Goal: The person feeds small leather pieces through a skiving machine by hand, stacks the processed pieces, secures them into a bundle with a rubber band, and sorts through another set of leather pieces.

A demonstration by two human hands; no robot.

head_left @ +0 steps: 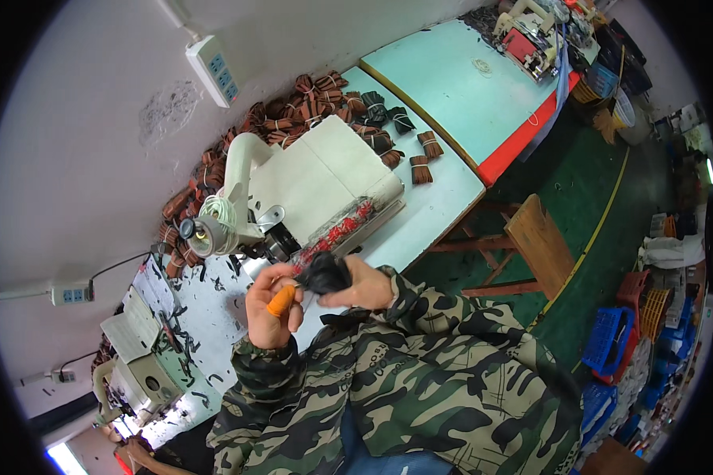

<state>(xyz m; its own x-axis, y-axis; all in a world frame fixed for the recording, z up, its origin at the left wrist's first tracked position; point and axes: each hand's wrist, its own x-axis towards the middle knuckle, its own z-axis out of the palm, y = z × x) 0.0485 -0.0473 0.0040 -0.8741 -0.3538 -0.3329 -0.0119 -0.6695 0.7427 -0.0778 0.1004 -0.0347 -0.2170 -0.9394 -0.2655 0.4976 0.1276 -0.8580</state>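
My right hand (366,286) is closed around a black bundle (325,274), apparently of thin strips, in front of my chest. Facing it, my left hand (268,307) has its fingers curled, with the fingertips at the bundle's left edge. An orange finger cover (281,301) sits on one left finger. Just beyond both hands stands a cream-coloured machine (325,174), with red and dark scraps along its near edge. A hank of white string (220,215) hangs on the machine's round end.
Many brown strip bundles (280,124) tied with string lie behind the machine along the wall. Dark scraps litter the table (214,317) at left. A wooden stool (540,245) stands to the right, on the green floor. Another person's arm (139,455) shows at lower left, near a second machine (146,385).
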